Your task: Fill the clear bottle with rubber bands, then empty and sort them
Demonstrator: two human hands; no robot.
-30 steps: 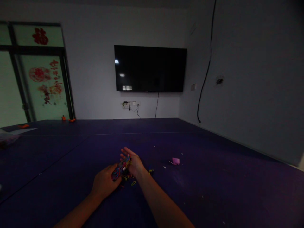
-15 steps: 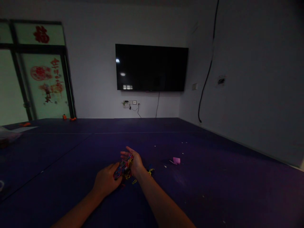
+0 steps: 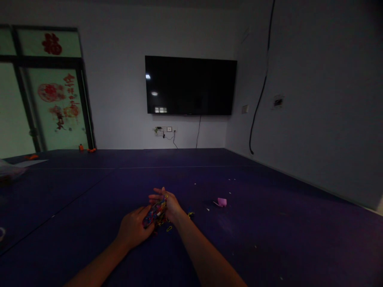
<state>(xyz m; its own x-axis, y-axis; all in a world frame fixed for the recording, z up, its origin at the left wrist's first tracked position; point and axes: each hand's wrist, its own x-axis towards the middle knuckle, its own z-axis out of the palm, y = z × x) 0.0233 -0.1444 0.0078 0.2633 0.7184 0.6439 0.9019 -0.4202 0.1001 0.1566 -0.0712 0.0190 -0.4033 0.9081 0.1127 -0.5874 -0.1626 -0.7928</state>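
Observation:
A bundle of small multicoloured clip-like pieces point(image 3: 155, 212) lies between my two hands, low in the centre of the view. My left hand point(image 3: 134, 227) is wrapped round its lower left end. Against its right side is my right hand point(image 3: 170, 204), palm turned toward the bundle, with the fingers spread and stretched out to the left. Beneath and beside the hands, more small pieces lie on the dark purple surface point(image 3: 119, 191), among them a yellow loop point(image 3: 169, 228) and a yellow and blue cluster point(image 3: 190, 214) right of my right wrist.
A pink scrap point(image 3: 222, 202) and small white bits lie to the right. At the far left are a clear plastic bag point(image 3: 10, 169) and orange objects point(image 3: 31, 157). A television point(image 3: 191, 85) hangs on the back wall; a black cable point(image 3: 259, 103) hangs at the right.
The fingers of my right hand have shifted slightly, with the fingertips a little lower and further left. My left hand keeps its hold on the bundle.

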